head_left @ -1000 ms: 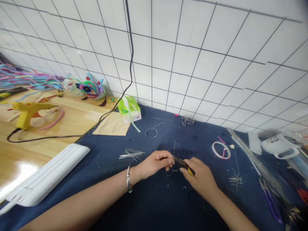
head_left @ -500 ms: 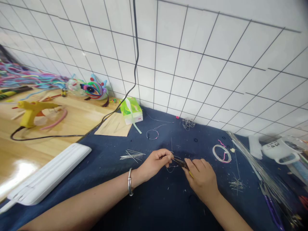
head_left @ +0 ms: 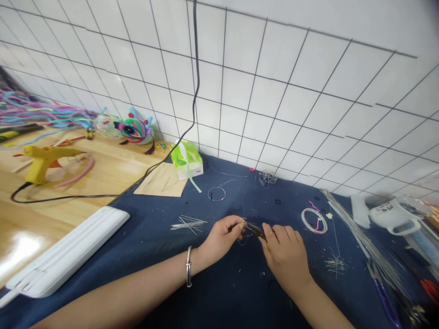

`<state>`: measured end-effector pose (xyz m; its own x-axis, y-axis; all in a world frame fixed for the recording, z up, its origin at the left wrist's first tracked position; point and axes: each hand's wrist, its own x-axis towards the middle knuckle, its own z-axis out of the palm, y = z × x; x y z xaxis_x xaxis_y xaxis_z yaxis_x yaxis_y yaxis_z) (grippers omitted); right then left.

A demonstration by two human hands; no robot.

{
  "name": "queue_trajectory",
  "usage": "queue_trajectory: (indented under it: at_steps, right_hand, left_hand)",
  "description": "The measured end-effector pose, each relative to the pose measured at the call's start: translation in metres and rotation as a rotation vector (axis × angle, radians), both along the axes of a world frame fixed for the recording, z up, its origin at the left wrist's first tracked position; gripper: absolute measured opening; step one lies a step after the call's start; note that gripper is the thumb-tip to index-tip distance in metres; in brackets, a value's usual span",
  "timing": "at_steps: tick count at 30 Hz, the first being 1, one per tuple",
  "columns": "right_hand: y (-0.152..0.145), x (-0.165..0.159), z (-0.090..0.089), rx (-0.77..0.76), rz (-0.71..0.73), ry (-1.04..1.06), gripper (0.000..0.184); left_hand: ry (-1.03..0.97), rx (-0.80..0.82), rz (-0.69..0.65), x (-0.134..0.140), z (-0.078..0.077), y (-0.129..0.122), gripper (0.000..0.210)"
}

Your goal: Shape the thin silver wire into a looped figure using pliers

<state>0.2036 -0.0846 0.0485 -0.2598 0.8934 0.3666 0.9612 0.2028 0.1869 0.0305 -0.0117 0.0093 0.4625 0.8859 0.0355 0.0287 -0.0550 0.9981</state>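
Observation:
My left hand [head_left: 224, 235] pinches a thin wire [head_left: 243, 242] between thumb and fingers, and part of the wire loops below the fingertips. My right hand [head_left: 286, 251] is wrapped round pliers [head_left: 255, 230] with dark jaws and a bit of yellow handle showing. The jaws point left and meet the wire right at my left fingertips; their exact bite is too small to make out. Behind the hands a wire ring [head_left: 216, 194] lies on the dark blue cloth [head_left: 206, 297]. Left of my left hand rests a small pile of straight wire pieces [head_left: 188, 224].
A white power strip [head_left: 68, 251] and a yellow glue gun [head_left: 44, 160] lie on the left. A tissue pack [head_left: 187, 160] stands by the wall. To the right are a tape roll [head_left: 304, 227], wire scraps [head_left: 335, 263], long wires [head_left: 353, 228], purple-handled scissors [head_left: 386, 297] and a white mug [head_left: 391, 217].
The pliers' jaws and my left fingertips have come slightly closer together. The wire loop under my fingers has shifted a little. The view has moved slightly.

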Motion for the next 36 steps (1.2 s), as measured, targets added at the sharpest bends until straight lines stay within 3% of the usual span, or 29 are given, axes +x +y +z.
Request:
queue_trajectory:
  at_steps: [17, 36]
  right_hand:
    - [0.0, -0.012, 0.008, 0.037, -0.005, -0.095, 0.03]
    - [-0.002, -0.01, 0.005, 0.031, -0.008, -0.038, 0.031]
  left_hand:
    - [-0.245, -0.077, -0.039, -0.006, 0.006, -0.003, 0.021]
    - [-0.206, -0.05, 0.039, -0.006, 0.003, 0.002, 0.027]
